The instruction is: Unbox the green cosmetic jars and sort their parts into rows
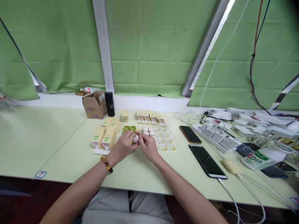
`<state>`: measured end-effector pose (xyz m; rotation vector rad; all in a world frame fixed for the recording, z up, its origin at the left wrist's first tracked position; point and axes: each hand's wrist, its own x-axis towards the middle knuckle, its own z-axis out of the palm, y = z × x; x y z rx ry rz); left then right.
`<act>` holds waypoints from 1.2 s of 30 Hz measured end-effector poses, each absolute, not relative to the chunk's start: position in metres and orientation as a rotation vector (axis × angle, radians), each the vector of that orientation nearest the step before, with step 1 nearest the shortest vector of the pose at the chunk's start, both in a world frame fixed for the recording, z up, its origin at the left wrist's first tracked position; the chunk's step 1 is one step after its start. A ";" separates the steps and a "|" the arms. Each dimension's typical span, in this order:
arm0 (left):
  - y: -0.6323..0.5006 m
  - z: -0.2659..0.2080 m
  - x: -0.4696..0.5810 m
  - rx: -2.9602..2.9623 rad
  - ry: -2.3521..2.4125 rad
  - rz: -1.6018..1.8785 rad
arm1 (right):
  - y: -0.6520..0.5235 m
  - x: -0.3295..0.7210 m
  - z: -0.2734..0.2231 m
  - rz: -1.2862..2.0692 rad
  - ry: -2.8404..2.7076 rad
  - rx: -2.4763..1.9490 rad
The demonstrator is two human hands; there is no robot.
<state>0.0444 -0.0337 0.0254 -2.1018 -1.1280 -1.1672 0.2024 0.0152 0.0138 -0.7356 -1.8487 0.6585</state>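
Above the table's middle, my left hand (126,143) is closed around a small white rounded piece (135,138), egg-like in look. My right hand (148,147) meets it from the other side, thumb and fingertips pinched against the piece; its exact kind is too small to tell. Just beyond the fingers sits a green container with square compartments (129,128), partly hidden by my left hand. Pale pinkish-white blocks (149,130) stand right behind my right hand. Beside them are several clear plastic shells with yellow spots (166,139).
Tan paper boxes with green labels (109,133) lie left of my hands, and more small boxes (149,117) stand behind. Farther back are a cardboard box (94,105) and a black cylinder (109,104). Phones (206,161), cables and a power strip (216,138) crowd the right.
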 end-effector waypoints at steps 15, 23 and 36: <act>-0.031 0.017 0.032 -2.303 -1.449 -1.669 | 0.025 0.221 0.025 0.711 -1.985 -0.496; -0.025 0.022 0.033 -2.013 -1.610 -2.398 | 0.030 0.220 0.018 0.695 -1.835 -0.573; -0.009 0.019 0.022 -1.802 -1.443 -3.417 | 0.039 0.223 0.015 0.817 -1.376 -0.702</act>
